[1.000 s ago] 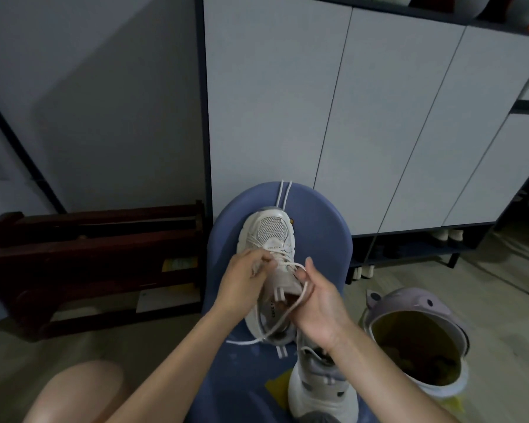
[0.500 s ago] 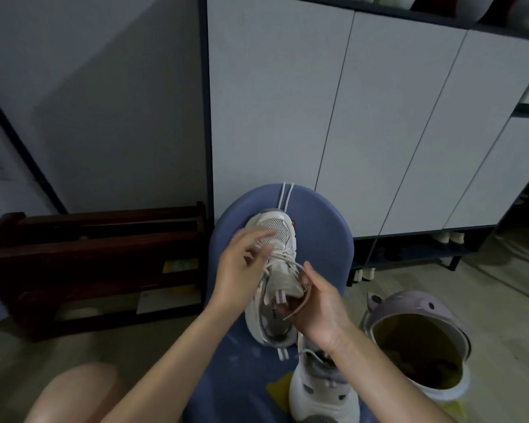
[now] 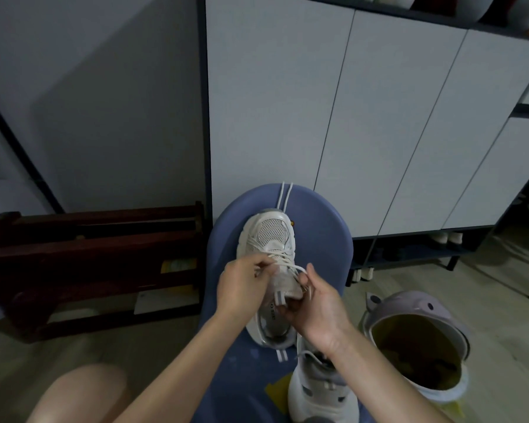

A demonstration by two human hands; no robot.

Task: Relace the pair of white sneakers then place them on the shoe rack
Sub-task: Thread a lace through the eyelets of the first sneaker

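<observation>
Inspector: Step?
Clerk: Lacing the first white sneaker (image 3: 268, 239) on the blue stool (image 3: 327, 227). Left hand (image 3: 242, 285) and right hand (image 3: 315, 303) each pinch the lace (image 3: 290, 265).
Inspector: Next?
Clerk: Likely threading the upper eyelets; second sneaker (image 3: 318, 395) waits.

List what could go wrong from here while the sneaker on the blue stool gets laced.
1. The right hand pinches the lace near its tip; a slip could pull it back out of the eyelet.
2. The sneaker lies loose on the blue stool, steadied only by the left hand; a hard tug might slide it off.
3. The second sneaker sits at the stool's near edge beside the open bin; an elbow nudge could knock it off.
</observation>
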